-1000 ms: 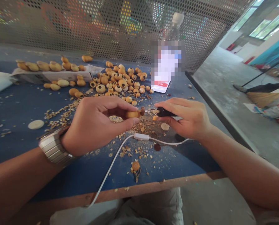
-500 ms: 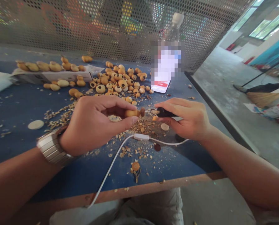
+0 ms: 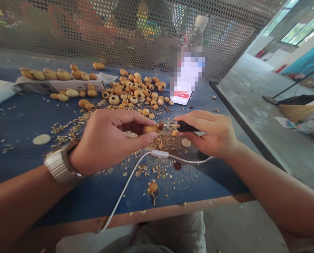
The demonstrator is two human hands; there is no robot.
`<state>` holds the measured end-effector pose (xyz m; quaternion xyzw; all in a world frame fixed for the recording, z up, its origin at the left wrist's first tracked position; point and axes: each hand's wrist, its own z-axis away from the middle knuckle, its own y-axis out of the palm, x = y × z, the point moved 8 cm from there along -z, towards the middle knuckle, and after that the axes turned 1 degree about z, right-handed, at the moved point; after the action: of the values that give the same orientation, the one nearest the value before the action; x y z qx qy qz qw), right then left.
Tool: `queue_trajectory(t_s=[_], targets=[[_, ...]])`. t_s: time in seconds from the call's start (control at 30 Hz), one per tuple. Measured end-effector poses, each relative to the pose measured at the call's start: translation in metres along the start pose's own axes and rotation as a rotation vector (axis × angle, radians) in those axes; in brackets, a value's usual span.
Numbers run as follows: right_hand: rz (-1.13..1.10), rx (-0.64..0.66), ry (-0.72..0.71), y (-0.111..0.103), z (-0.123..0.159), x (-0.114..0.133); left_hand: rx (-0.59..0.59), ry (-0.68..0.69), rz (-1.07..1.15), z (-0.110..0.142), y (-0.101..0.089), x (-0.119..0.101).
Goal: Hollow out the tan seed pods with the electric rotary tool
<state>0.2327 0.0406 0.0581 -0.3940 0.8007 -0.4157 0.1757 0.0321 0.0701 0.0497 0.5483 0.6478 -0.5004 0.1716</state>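
Between the thumb and fingers of my left hand (image 3: 111, 140) is a small yellow gourd (image 3: 149, 129), held on its side with its narrow end to the right. My right hand (image 3: 212, 131) is closed round the black handle of a rotary tool (image 3: 186, 126). The tool's thin shaft carries a small brown disc (image 3: 161, 125), which is right at the gourd's narrow end; whether they touch I cannot tell. Under my right thumb and finger shows a bit of orange (image 3: 175, 133). Below the hands runs a white cable with an inline switch (image 3: 159, 154).
Many hollowed gourds (image 3: 133, 88) are heaped behind my hands. Whole gourds (image 3: 63, 74) stand in a row on a low box (image 3: 67, 86). A phone (image 3: 183, 98), partly blurred, leans before a clear bottle (image 3: 196, 33). Seeds and scraps (image 3: 157, 172) litter the blue table (image 3: 93, 200).
My left hand and the gourd have shifted slightly to the right, closer to the tool. My right hand has hardly moved.
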Motion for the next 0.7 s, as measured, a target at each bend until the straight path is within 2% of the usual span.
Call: queue_trajectory(t_s=[0.33,0.7], targets=[[-0.002,-0.01,-0.018,-0.0002,0.0007,0.0032,-0.02,-0.009,-0.01,-0.0013,-0.0026,0.0056],[0.013,0.001,-0.009,-0.0005,0.0006,0.0009,0.03,-0.046,-0.03,-0.0003,0.001,0.0028]])
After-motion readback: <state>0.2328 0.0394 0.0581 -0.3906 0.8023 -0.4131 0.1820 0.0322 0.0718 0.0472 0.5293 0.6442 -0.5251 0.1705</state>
